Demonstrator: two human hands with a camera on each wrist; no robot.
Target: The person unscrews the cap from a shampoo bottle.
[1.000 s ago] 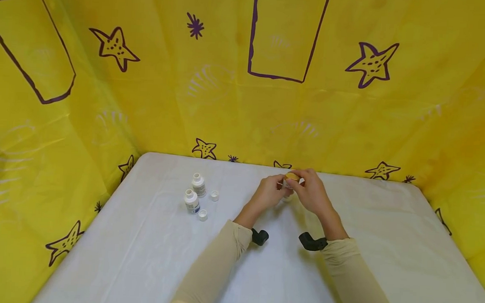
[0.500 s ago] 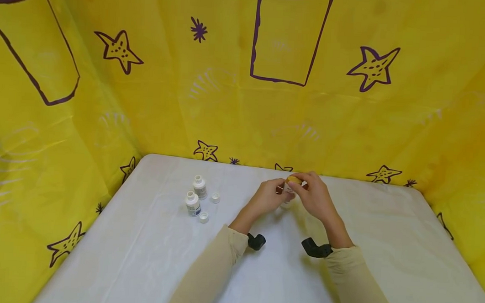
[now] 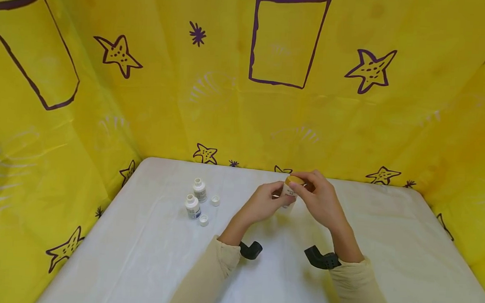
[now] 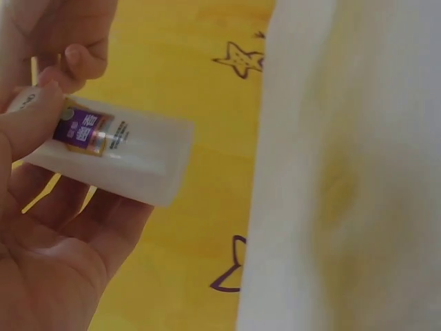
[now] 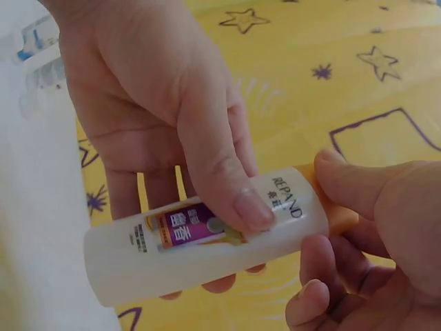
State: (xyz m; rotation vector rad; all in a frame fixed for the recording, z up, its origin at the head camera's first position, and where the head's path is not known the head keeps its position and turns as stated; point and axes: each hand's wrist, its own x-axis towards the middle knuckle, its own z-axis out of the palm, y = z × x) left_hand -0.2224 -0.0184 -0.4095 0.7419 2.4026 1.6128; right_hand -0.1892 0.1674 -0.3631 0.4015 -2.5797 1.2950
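Note:
A white bottle point(image 5: 227, 248) with a purple label is held above the table by both hands. My left hand point(image 3: 261, 203) grips its body, thumb across the label; in the left wrist view, the bottle's bottom end points right. At the other end, my right hand point(image 3: 319, 196) pinches the yellow cap point(image 3: 295, 180) between thumb and fingers. The cap sits on the bottle in the right wrist view. Fingers cover part of the label in the left wrist view.
Two small white bottles point(image 3: 199, 190) stand uncapped on the white table point(image 3: 146, 256), left of my hands. Two white screw caps point(image 3: 203, 220) lie beside them. A yellow sheet point(image 3: 228, 105) with drawn stars rises behind and at both sides.
Both wrists have come a little nearer and farther apart, and more of the held bottle's body shows. The cap stays between the right fingers. The small bottles stand as before.

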